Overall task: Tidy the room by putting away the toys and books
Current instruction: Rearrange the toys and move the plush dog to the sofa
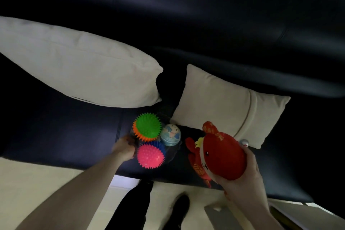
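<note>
- The red plush toy (222, 157) sits in my right hand (242, 183), its long axis running from upper left to lower right, the head end with the ears pointing up toward the right-hand cushion (224, 102), the face turned left.
- My right hand cups the plush from below and behind, fingers curled round its body, above the front edge of the dark sofa (65, 136).
- My left hand (124, 148) reaches to the left side of a cluster of balls on the seat; it is blurred, so I cannot tell whether it grips anything, though it seems to touch the cluster.
- The cluster lies between my two hands, nearer the left.
- Count: two spiky balls plainly seen, a green and orange one (147, 127) and a pink and blue one (150, 156), plus one smooth pale blue ball (170, 135) with a cartoon face.
- Two cream cushions lie on the sofa, the larger left cushion (78, 65) beyond the balls.
</note>
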Demonstrator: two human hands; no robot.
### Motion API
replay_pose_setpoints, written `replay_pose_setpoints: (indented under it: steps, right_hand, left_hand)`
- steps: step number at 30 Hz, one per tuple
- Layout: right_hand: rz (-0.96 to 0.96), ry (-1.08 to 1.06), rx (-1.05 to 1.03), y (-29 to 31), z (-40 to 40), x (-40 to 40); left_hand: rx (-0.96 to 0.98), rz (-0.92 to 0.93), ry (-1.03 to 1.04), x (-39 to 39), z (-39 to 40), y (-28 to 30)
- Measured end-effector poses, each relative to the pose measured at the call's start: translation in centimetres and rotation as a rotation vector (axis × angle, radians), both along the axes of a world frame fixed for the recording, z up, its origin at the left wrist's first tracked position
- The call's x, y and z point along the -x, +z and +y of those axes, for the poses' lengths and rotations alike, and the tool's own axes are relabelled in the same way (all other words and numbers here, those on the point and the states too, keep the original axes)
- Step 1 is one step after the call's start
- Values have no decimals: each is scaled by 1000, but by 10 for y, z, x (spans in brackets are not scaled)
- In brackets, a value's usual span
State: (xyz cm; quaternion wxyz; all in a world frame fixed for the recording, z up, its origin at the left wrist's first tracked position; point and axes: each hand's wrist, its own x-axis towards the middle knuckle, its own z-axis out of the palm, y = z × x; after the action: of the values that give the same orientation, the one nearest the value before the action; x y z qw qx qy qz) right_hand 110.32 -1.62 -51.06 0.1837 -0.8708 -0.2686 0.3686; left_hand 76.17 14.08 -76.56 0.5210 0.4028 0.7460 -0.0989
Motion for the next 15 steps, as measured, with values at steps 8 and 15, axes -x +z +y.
replay_pose_setpoints:
  steps: [8, 15]
  right_hand:
    - [21, 32, 44, -9, -9, -4]
    - [46, 35, 13, 7, -32, -33]
  left_hand:
    - [-77, 110, -127, -29, 5, 85]
    - [-402, 153, -145, -78, -12, 166]
